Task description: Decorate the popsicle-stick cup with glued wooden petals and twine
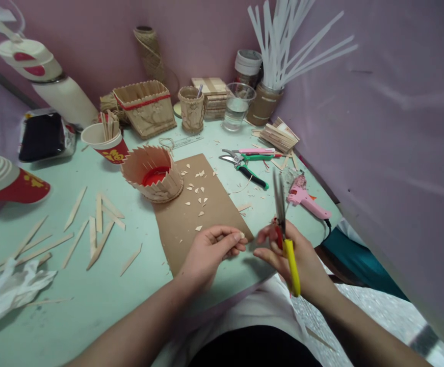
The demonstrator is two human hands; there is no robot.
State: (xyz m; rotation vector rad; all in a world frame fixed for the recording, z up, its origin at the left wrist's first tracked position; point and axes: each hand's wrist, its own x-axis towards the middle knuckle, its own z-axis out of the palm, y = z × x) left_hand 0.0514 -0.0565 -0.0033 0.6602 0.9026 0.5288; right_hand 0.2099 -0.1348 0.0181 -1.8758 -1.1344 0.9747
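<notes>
Between the thumb and fingers of my left hand (214,250) is a small pale wood chip (241,235), held over the near right edge of a brown cardboard sheet (183,239). To its right, my right hand (298,255) has scissors (291,265) with red and yellow handles hooked on it, blades pointing up and away. The right thumb and fingertips are spread apart beside the left hand. Several small petal-shaped wood chips (200,200) lie scattered on the cardboard. A wooden basket (153,176) with a jagged rim and red inside sits at the cardboard's far left corner.
Pointed wooden sticks (98,214) and a crumpled white tissue (15,290) lie at left. Green-handled pruning shears (248,165) and a pink glue gun (308,199) are at right. A cup of water (235,114) and a finished-looking wooden box (147,112) stand along the back.
</notes>
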